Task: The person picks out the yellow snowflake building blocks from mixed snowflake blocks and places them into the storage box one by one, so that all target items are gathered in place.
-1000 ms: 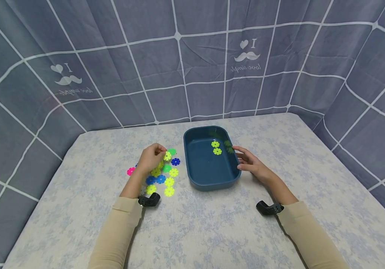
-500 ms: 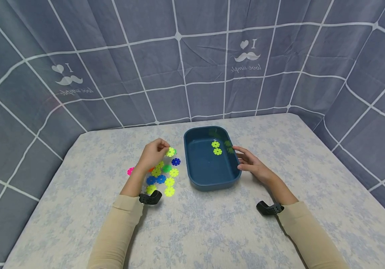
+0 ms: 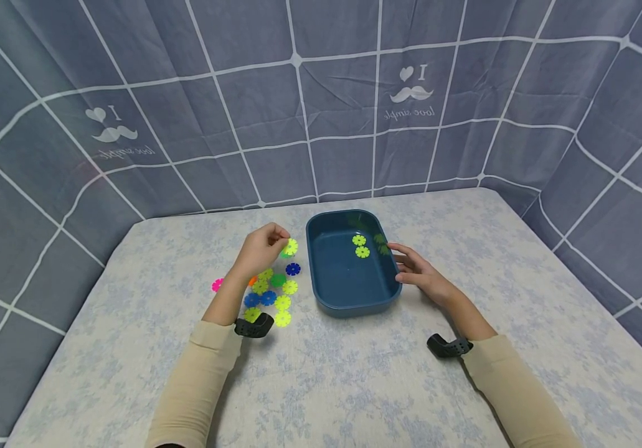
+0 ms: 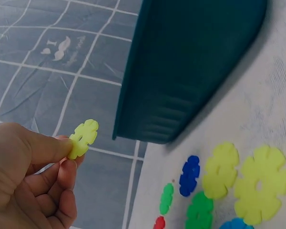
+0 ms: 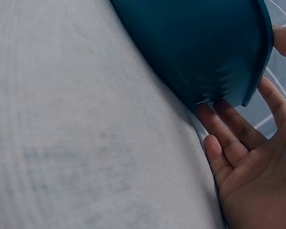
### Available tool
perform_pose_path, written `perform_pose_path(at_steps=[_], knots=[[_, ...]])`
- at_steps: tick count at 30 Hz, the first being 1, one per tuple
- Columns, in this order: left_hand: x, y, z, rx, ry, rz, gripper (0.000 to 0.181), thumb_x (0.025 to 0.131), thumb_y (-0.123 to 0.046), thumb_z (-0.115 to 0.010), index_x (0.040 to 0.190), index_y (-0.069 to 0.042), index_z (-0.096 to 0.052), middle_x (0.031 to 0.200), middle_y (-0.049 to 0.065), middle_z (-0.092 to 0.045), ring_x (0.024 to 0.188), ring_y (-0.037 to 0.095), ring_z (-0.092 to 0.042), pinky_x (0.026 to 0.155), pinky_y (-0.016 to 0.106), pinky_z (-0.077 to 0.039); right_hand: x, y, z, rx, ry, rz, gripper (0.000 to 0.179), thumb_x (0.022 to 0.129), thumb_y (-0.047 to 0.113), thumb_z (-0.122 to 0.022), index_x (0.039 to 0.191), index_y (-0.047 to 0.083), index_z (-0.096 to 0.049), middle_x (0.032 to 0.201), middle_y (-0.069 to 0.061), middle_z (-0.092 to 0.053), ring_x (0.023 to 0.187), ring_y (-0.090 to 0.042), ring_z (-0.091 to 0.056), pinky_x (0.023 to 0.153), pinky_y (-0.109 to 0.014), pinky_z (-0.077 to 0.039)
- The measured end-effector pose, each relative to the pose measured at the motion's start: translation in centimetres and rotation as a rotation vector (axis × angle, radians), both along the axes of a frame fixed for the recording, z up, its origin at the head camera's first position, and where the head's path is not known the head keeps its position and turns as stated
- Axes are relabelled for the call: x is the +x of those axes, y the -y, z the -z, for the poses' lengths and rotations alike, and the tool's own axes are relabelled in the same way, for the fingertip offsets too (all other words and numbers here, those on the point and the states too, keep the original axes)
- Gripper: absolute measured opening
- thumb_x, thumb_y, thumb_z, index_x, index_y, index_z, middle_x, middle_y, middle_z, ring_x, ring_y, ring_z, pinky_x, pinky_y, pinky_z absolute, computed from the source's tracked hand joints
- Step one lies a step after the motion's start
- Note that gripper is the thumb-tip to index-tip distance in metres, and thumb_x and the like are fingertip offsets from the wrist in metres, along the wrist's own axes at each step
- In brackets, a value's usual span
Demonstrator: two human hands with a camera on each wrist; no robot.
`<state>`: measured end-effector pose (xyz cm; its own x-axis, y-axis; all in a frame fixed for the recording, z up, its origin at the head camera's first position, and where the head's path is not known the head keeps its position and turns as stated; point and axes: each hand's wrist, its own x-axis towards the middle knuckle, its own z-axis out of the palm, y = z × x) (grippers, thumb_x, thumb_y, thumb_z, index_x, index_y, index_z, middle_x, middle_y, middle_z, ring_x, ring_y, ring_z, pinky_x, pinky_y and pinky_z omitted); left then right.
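Note:
My left hand (image 3: 258,251) pinches a yellow snowflake disc (image 3: 291,247) between thumb and forefinger, raised above the table just left of the blue plastic bin (image 3: 344,277). The left wrist view shows the disc (image 4: 83,139) tilted at the fingertips, with the other fingers curled below. Inside the bin, two yellow discs (image 3: 362,252) lie near the right wall. My right hand (image 3: 426,279) rests its fingertips against the bin's right side, fingers loosely extended. In the right wrist view, several fingers (image 5: 224,133) touch the outer wall low down.
Left of the bin lie several loose discs: yellow (image 3: 283,303), blue (image 3: 268,298), dark blue (image 3: 293,269), green (image 3: 278,280), orange and pink (image 3: 217,285). My left forearm covers part of this group. A grey checked curtain (image 3: 343,162) hangs behind the patterned tablecloth (image 3: 321,386).
My left hand has lifted the yellow disc away from the group and moved it slightly right and farther back. The right hand and the bin have stayed in place.

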<state>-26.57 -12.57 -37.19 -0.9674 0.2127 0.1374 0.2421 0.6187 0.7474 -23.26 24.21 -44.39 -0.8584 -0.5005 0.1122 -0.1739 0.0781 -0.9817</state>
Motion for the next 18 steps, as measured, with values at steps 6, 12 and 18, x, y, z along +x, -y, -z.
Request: perform_pose_path(at_steps=[6,12,18], knots=[[0.1,-0.8,-0.5,0.029,0.015,0.015,0.013,0.100,-0.014,-0.056,0.107,-0.005,-0.062,0.101,0.011,-0.063,0.091,0.026,-0.059,0.080,0.039,-0.049,0.0,0.0,0.0,-0.002,-0.004,-0.001,0.070,0.097,0.010,-0.055,0.154,0.003,-0.016,0.152,-0.032,-0.021,0.133,-0.052,-0.032,0.099,-0.043,-0.042],[0.3,-1.6,-0.9,0.033,0.003,0.034,0.013,0.100,-0.013,-0.056,0.107,-0.004,-0.062,0.101,0.011,-0.063,0.091,0.026,-0.059,0.079,0.039,-0.049,0.1,-0.1,0.0,-0.008,-0.006,-0.007,0.070,0.097,0.011,-0.055,0.154,0.003,-0.016,0.151,-0.033,-0.021,0.133,-0.052,-0.032,0.097,-0.035,-0.043],[0.5,-2.5,-1.3,0.035,-0.028,0.069,0.012,0.100,-0.012,-0.057,0.107,-0.004,-0.062,0.100,0.011,-0.064,0.089,0.026,-0.059,0.077,0.039,-0.049,0.1,0.0,-0.1,-0.002,-0.004,-0.001,0.069,0.097,0.009,-0.055,0.154,0.004,-0.017,0.152,-0.033,-0.022,0.133,-0.052,-0.032,0.099,-0.044,-0.041]])
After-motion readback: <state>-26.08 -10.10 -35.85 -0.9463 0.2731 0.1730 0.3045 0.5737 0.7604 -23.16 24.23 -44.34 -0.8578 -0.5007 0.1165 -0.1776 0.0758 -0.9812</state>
